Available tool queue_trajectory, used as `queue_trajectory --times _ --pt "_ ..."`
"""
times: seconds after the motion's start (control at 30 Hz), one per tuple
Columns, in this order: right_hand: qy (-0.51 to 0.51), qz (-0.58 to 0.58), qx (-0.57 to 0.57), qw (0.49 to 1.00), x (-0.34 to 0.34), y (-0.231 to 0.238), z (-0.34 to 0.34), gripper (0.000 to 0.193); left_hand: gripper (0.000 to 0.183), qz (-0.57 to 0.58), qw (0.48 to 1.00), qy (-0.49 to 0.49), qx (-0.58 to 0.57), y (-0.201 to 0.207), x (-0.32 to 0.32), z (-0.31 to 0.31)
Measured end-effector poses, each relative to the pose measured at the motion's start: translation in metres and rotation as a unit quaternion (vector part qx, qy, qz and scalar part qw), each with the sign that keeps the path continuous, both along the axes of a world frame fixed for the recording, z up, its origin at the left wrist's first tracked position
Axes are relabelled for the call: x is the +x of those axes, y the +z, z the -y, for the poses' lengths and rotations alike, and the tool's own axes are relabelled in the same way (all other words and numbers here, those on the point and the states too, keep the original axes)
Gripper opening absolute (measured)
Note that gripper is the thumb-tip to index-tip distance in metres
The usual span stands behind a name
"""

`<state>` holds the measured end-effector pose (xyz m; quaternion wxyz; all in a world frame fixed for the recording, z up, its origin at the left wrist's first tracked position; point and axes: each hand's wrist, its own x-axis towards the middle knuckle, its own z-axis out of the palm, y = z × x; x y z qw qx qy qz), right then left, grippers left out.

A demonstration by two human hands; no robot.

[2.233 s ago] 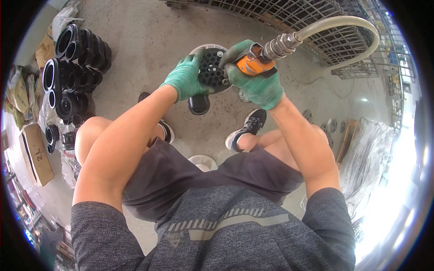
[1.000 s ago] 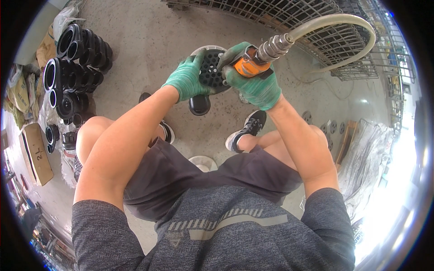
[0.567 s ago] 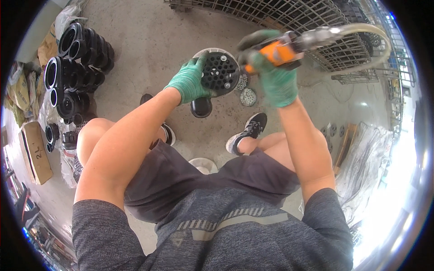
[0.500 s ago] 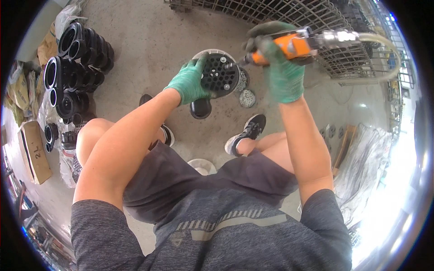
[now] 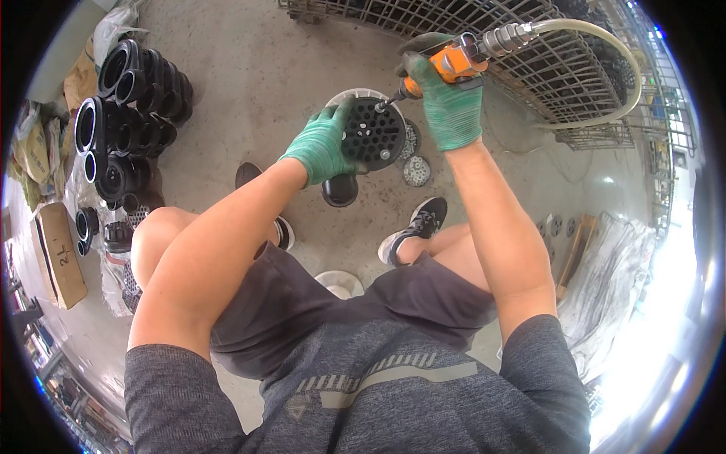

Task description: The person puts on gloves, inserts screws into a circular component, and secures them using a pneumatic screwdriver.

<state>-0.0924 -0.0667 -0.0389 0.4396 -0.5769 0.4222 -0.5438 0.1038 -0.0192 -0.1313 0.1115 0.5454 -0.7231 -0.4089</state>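
My left hand [image 5: 321, 147], in a green glove, grips the left side of a black plastic drain fitting with a round perforated cover [image 5: 374, 136]. Its fingers curve over the rim, and a short black pipe end [image 5: 340, 191] juts out below. A shiny screw [image 5: 385, 154] sits near the cover's lower right edge. My gloved right hand [image 5: 451, 110] is wrapped round an orange air screwdriver [image 5: 449, 65], tilted down to the left. The tool's bit meets another screw [image 5: 380, 107] at the cover's upper edge. A white rim [image 5: 349, 94] shows behind the fitting.
Two small containers of metal parts, one a round dish [image 5: 417, 171], are right of the fitting. Several black double-ring fittings [image 5: 121, 129] stand stacked at the left, above a cardboard box [image 5: 60, 253]. Wire cages [image 5: 529, 68] fill the upper right; a pale air hose [image 5: 634, 68] loops before them.
My right hand has moved slightly left and up, bringing the screwdriver to a steeper tilt with its bit on the upper screw. The fitting and my left hand have shifted a little right and down.
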Motion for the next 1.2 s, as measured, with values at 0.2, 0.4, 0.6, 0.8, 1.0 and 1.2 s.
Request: queue_trajectory --times 0.2,0.4,0.6,0.8,1.0,1.2 --pt "0.034 -0.024 -0.007 0.999 0.004 0.002 0.002 0.019 0.132 0.013 1.0 -0.003 -0.004 0.002 0.001 0.001" --pt "0.059 -0.032 -0.024 0.997 0.004 -0.006 0.004 0.019 0.128 -0.003 1.0 0.008 -0.025 -0.003 0.0 -0.003" --pt "0.056 -0.004 0.023 0.998 0.008 -0.001 -0.001 0.019 0.123 -0.019 0.998 0.016 -0.056 -0.005 0.0 -0.002" --pt "0.078 -0.005 0.014 0.997 0.007 -0.005 0.006 0.022 0.124 -0.023 0.998 0.022 -0.048 -0.011 0.0 -0.003" --pt "0.072 -0.009 0.024 0.997 0.006 -0.006 0.007 0.022 0.125 -0.015 0.998 0.021 -0.049 -0.008 -0.002 -0.003" --pt "0.067 -0.015 0.009 0.998 0.005 -0.004 0.007 0.019 0.129 -0.013 0.999 0.015 -0.04 -0.005 -0.001 -0.001"
